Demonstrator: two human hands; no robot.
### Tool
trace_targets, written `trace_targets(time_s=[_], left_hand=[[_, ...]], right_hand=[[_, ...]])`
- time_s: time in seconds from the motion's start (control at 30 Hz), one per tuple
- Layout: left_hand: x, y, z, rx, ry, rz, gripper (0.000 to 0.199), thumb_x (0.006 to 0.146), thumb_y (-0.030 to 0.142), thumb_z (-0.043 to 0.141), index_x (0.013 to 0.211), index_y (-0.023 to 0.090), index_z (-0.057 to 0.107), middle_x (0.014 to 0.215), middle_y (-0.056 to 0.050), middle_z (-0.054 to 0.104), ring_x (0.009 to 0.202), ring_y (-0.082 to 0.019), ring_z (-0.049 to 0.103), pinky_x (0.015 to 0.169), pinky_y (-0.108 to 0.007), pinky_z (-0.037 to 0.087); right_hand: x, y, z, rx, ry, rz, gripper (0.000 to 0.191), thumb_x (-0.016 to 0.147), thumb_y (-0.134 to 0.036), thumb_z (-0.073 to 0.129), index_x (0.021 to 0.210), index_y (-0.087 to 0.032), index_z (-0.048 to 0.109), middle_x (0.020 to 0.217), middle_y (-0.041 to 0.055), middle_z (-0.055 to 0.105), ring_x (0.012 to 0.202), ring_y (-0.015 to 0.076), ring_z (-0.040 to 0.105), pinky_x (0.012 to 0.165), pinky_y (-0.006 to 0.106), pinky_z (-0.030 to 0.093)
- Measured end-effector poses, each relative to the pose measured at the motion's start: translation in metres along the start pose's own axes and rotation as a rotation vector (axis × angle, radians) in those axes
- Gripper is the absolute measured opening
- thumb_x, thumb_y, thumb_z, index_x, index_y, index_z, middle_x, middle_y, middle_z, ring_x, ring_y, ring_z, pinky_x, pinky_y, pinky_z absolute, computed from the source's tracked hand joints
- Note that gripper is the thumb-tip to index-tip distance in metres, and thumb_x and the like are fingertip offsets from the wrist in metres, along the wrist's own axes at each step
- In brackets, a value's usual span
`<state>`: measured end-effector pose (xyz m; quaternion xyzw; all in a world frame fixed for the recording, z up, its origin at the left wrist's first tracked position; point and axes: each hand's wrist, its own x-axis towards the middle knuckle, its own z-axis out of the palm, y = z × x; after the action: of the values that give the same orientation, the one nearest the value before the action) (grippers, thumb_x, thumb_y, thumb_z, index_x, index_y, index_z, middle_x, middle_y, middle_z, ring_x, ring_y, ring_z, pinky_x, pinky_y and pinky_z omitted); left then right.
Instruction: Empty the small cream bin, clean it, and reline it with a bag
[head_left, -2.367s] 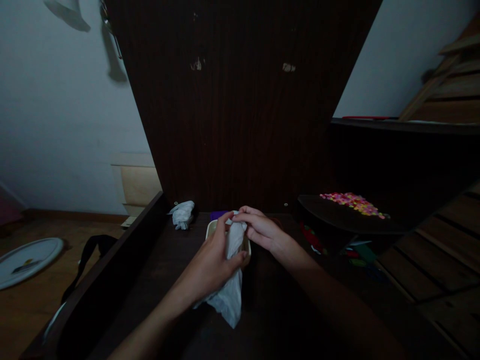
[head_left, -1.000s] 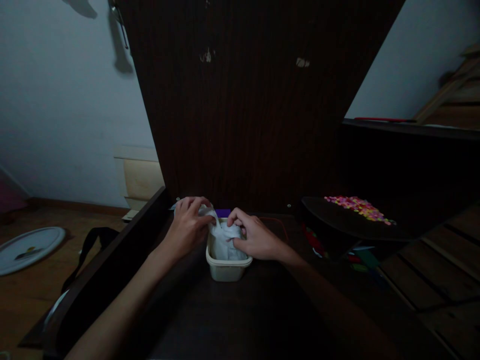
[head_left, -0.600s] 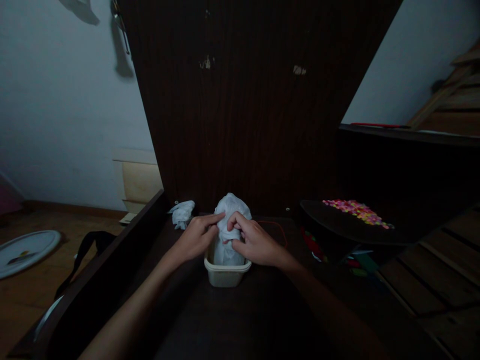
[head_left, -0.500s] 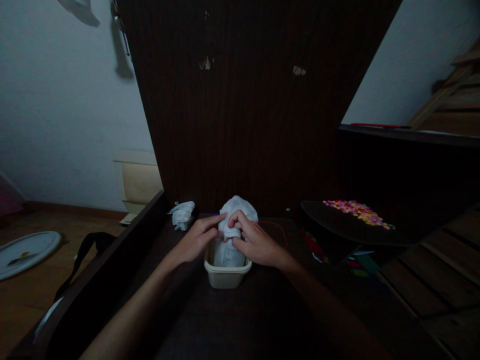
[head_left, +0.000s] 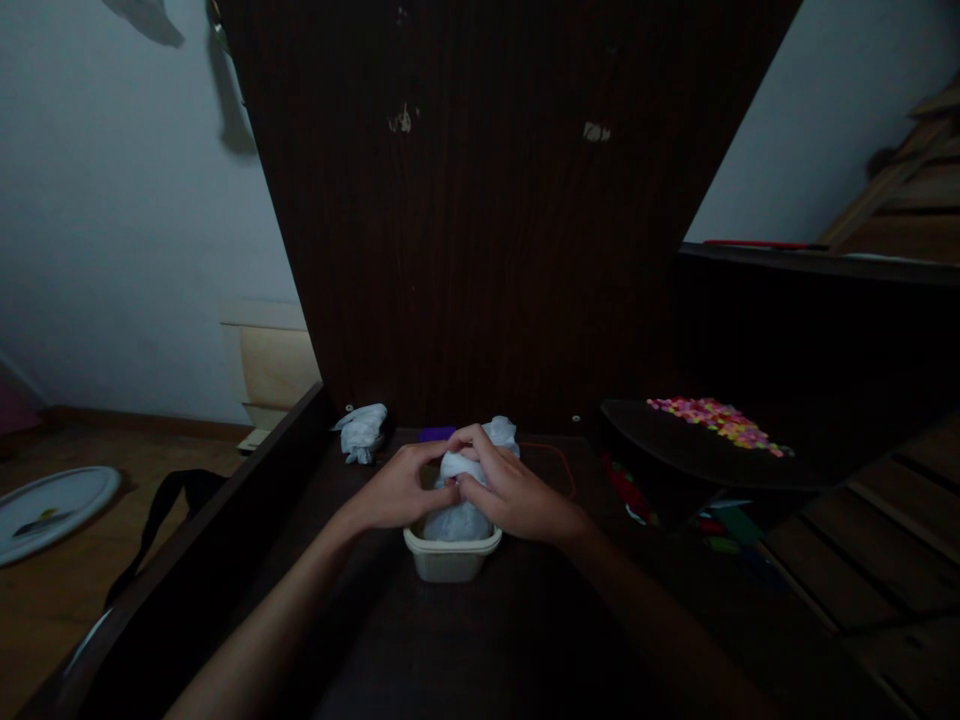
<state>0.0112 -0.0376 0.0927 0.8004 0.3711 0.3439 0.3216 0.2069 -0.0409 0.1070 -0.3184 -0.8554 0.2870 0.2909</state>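
Observation:
A white plastic bag (head_left: 456,522) sits inside a small beige rectangular container (head_left: 451,567) at the lower middle of the head view. My left hand (head_left: 397,488) curves around the left of the bag, thumb and fingers closed on its gathered upper part. From the right, my right hand (head_left: 517,492) pinches the same gathered plastic, its fingers bent over the top. The fingertips of both hands almost meet there. White plastic also shows behind my right hand; whether it belongs to the same bag I cannot tell. What the bag contains is hidden.
A crumpled white bag (head_left: 363,432) lies at the back left, and a purple item (head_left: 436,434) behind my hands. A dark raised side edge (head_left: 225,530) runs along the left. Colourful small pieces (head_left: 720,424) lie on a rounded dark shelf (head_left: 675,450) at the right.
The bag's top, which stood up above my hands, is now lower and bunched between them. My left hand has closed in on it. More of the purple item shows.

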Motion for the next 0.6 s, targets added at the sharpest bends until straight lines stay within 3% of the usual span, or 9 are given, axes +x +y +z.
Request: trace_targets(time_s=[0.1, 0.2, 0.33, 0.43, 0.6], left_hand=[[0.001, -0.002, 0.000, -0.025, -0.017, 0.025, 0.025, 0.082, 0.023, 0.062, 0.105, 0.016, 0.072, 0.107, -0.006, 0.076, 0.098, -0.024, 0.068, 0.091, -0.036, 0.053], [0.003, -0.004, 0.002, 0.010, 0.001, 0.046, 0.022, 0.085, 0.020, 0.058, 0.102, 0.017, 0.072, 0.104, -0.006, 0.076, 0.098, -0.024, 0.068, 0.093, -0.036, 0.051], [0.004, -0.006, 0.004, 0.100, 0.073, 0.022, 0.017, 0.083, 0.018, 0.058, 0.094, 0.016, 0.071, 0.093, -0.005, 0.074, 0.086, -0.022, 0.066, 0.084, -0.032, 0.051], [0.002, -0.005, 0.004, 0.122, 0.105, -0.023, 0.012, 0.077, 0.016, 0.059, 0.084, 0.016, 0.069, 0.083, -0.002, 0.072, 0.077, -0.019, 0.064, 0.074, -0.028, 0.049], [0.000, -0.002, 0.006, 0.141, 0.125, -0.005, 0.010, 0.079, 0.017, 0.060, 0.082, 0.015, 0.070, 0.083, -0.003, 0.071, 0.077, -0.019, 0.064, 0.072, -0.028, 0.047]], right_hand=[[0.000, 0.002, -0.001, -0.020, -0.016, -0.019, 0.035, 0.087, -0.012, 0.052, 0.119, -0.026, 0.044, 0.119, 0.0086, 0.060, 0.114, 0.0251, 0.059, 0.096, 0.040, 0.044], [0.002, 0.005, 0.000, -0.021, 0.010, -0.040, 0.037, 0.082, -0.010, 0.054, 0.115, -0.026, 0.045, 0.113, 0.0063, 0.062, 0.107, 0.0242, 0.062, 0.092, 0.038, 0.045], [0.004, 0.007, 0.002, -0.004, 0.086, -0.025, 0.043, 0.077, -0.007, 0.056, 0.113, -0.027, 0.044, 0.103, 0.0032, 0.063, 0.097, 0.0231, 0.065, 0.083, 0.035, 0.047], [0.004, 0.008, 0.000, -0.020, 0.121, -0.029, 0.045, 0.075, -0.006, 0.057, 0.113, -0.027, 0.045, 0.106, 0.0035, 0.064, 0.100, 0.0223, 0.065, 0.084, 0.033, 0.047], [0.004, 0.014, -0.002, -0.128, 0.205, -0.016, 0.042, 0.069, -0.003, 0.057, 0.104, -0.025, 0.049, 0.105, 0.0033, 0.061, 0.097, 0.0207, 0.061, 0.083, 0.033, 0.046]])
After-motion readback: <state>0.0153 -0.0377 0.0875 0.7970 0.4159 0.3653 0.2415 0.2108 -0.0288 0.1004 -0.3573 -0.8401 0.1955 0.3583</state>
